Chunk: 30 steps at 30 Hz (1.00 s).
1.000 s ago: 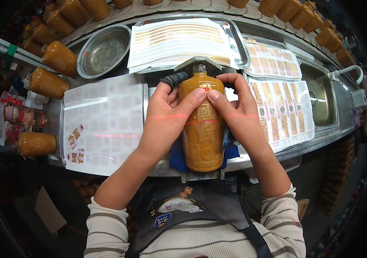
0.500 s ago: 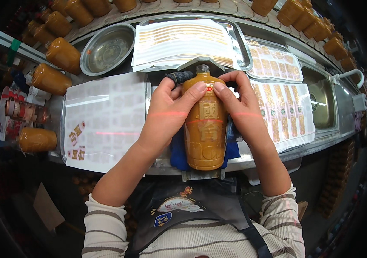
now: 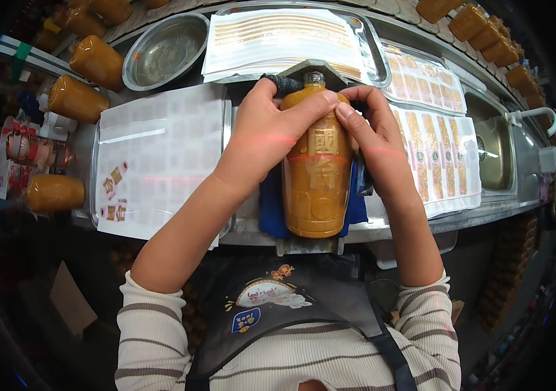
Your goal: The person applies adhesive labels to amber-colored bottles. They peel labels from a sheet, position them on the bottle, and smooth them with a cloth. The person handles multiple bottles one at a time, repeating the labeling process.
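An amber-brown bottle (image 3: 317,189) with raised gold characters lies neck away from me on a blue cloth (image 3: 272,205) over a metal holder (image 3: 310,246). My left hand (image 3: 271,127) is closed round the bottle's left shoulder, its thumb laid across the front just below the neck. A dark wrap covers one of its fingers. On the opposite shoulder, my right hand (image 3: 379,133) curls its fingers behind and presses its thumb near the left thumb's tip. The thumbs hide that patch of the shoulder.
Left is a white backing sheet (image 3: 160,124) with a few gold character stickers (image 3: 114,179). Sheets of gold strips (image 3: 284,39) lie on a tray behind, beside a steel bowl (image 3: 166,52). More label sheets (image 3: 431,156) and a sink (image 3: 494,146) are right. Several brown bottles (image 3: 77,99) stand around.
My left thumb has slid right across the bottle's shoulder, covering the small red mark seen before. The thumbs are closer together. The whole view has shifted slightly.
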Tool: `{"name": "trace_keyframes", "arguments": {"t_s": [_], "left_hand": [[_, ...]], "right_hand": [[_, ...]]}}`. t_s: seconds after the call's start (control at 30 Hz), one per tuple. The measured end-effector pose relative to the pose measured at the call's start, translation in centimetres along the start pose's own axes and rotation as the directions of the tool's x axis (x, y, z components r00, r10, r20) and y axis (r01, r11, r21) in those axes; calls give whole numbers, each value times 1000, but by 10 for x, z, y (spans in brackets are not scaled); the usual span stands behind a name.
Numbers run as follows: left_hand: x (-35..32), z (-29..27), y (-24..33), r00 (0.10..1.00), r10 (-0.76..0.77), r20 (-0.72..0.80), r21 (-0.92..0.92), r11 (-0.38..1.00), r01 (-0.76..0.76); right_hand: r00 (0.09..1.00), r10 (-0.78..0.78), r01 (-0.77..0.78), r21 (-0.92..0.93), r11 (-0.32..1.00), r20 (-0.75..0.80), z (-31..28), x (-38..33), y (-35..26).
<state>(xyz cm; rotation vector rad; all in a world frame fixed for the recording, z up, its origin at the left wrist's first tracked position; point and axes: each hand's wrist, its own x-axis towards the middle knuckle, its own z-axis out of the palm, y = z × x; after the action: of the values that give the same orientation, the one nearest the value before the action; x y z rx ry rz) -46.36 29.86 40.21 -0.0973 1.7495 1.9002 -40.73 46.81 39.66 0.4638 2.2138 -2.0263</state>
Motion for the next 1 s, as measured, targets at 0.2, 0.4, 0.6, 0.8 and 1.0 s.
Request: {"name": "trace_keyframes", "arguments": {"t_s": [0.2, 0.4, 0.6, 0.8, 1.0], "left_hand": [[-44, -7, -22, 999, 43, 25, -221, 975, -37], [-64, -9, -43, 998, -5, 66, -138, 990, 14], [-58, -15, -43, 996, 5, 89, -96, 995, 4], [-56, -10, -36, 996, -21, 90, -209, 977, 39], [-55, -12, -40, 997, -3, 80, -214, 977, 20]], "right_hand": [[1000, 18, -20, 107, 994, 19, -6, -42, 11], [998, 50, -54, 84, 995, 44, -3, -59, 14], [995, 43, -54, 135, 989, 87, -8, -57, 15], [996, 74, -80, 154, 985, 40, 1, -53, 8], [998, 65, -68, 152, 986, 28, 2, -54, 13]]}}
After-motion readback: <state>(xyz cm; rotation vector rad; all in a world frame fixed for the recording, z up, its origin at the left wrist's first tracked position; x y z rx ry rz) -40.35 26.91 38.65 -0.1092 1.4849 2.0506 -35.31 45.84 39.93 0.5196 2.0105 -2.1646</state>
